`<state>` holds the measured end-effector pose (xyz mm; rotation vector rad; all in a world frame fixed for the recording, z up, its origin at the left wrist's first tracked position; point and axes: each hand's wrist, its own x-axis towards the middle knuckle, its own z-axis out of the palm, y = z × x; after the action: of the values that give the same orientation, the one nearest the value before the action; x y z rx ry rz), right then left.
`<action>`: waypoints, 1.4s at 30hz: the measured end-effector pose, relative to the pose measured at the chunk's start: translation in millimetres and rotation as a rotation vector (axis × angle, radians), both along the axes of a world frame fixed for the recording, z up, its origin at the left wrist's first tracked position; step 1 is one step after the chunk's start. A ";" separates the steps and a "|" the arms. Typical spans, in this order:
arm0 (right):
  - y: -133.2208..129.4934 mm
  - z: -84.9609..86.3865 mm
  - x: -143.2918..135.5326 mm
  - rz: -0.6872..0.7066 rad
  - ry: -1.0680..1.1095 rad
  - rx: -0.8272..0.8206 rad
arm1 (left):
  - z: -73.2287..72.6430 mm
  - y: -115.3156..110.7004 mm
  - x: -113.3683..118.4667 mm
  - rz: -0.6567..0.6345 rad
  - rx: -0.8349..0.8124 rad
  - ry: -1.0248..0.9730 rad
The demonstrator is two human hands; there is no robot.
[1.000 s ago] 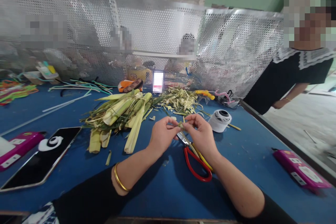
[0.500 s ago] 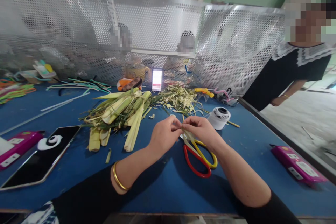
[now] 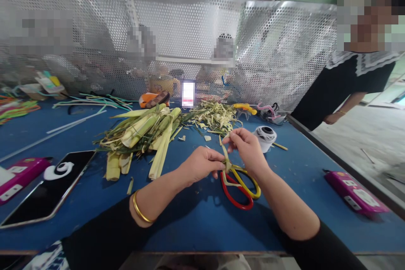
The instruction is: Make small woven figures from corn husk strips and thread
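Observation:
A pale green strip of corn husk, looped or knotted in its middle, is stretched between my two hands. My left hand pinches it at the thick part, between thumb and fingers. Higher up and to the right, my right hand has its fingertips closed on the strip's upper end. Another end of the strip hangs down over the scissors, whose red and yellow handles lie on the table just below. Their blades are mostly covered by my hands and the husk. A white thread spool stands beyond my right hand.
On the blue table a heap of corn husks lies left of centre, with shredded husk behind. A tablet and purple boxes flank the hands. Perforated metal sheeting closes the back. A person stands at right.
My hands were fingertip to fingertip; now my right hand has moved up and away, drawing out the husk strip. My left hand is slightly lower. The view has shifted a little.

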<state>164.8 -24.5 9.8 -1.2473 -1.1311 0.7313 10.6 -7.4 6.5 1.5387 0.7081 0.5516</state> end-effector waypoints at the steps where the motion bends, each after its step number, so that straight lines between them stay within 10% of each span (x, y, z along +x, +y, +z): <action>1: 0.2 0.8 0.3 -0.035 0.034 0.021 | 1.0 0.1 -0.8 -0.012 -0.007 0.012; 19: 4.2 -4.9 -2.1 -0.140 0.205 0.143 | 5.6 10.0 -7.5 -0.110 -0.165 -0.009; 32: 2.1 -2.3 0.8 0.038 0.031 0.115 | 6.4 4.9 -1.6 0.172 -0.184 -0.018; 42: -5.1 3.7 18.9 0.234 -0.758 0.059 | 4.3 19.3 -5.9 0.349 -0.279 -0.190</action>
<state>183.7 -29.6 13.5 -1.3955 -1.9241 0.3812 4.7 12.0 10.8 1.0927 0.8722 0.8118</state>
